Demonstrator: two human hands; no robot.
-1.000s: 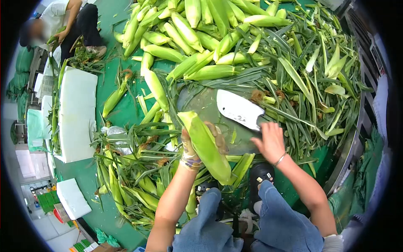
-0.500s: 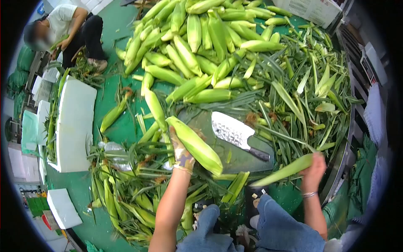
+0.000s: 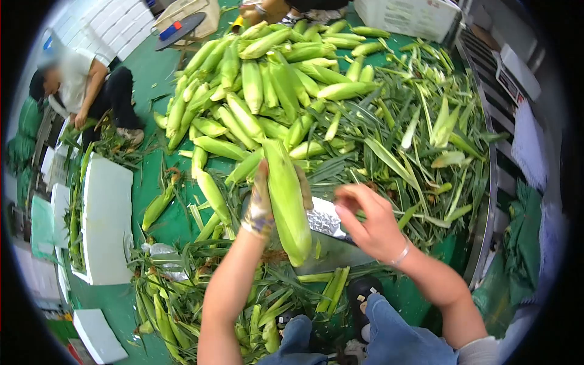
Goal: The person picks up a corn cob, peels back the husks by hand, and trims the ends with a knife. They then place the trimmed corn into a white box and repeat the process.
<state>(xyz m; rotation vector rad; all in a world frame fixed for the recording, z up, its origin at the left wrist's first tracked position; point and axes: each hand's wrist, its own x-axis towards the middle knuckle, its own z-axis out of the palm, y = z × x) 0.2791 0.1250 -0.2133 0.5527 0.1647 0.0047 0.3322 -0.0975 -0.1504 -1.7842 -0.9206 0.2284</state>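
In the head view my left hand (image 3: pixel 260 201), in a patterned glove, is wrapped round an ear of corn (image 3: pixel 286 204) in its pale green husk. The ear stands nearly upright in the picture, with gloved fingertips showing at its right side. My right hand (image 3: pixel 374 225) is bare, with a bracelet at the wrist. It hovers right of the ear with bent fingers apart and nothing seen in them. Below it a cleaver (image 3: pixel 325 218) lies on a cutting board (image 3: pixel 331 258), its handle partly hidden by this hand.
Beyond the board rises a heap of unhusked corn (image 3: pixel 252 85). Stripped leaves (image 3: pixel 420 158) cover the right side, and more husks (image 3: pixel 173 304) lie near my feet. A white foam box (image 3: pixel 109 219) stands left. One person (image 3: pixel 91 82) crouches behind it; another is partly visible at the top.
My right hand has let go of a long husk leaf and moved up and left toward the ear. My left hand has raised the ear and turned it more upright. The view has shifted.
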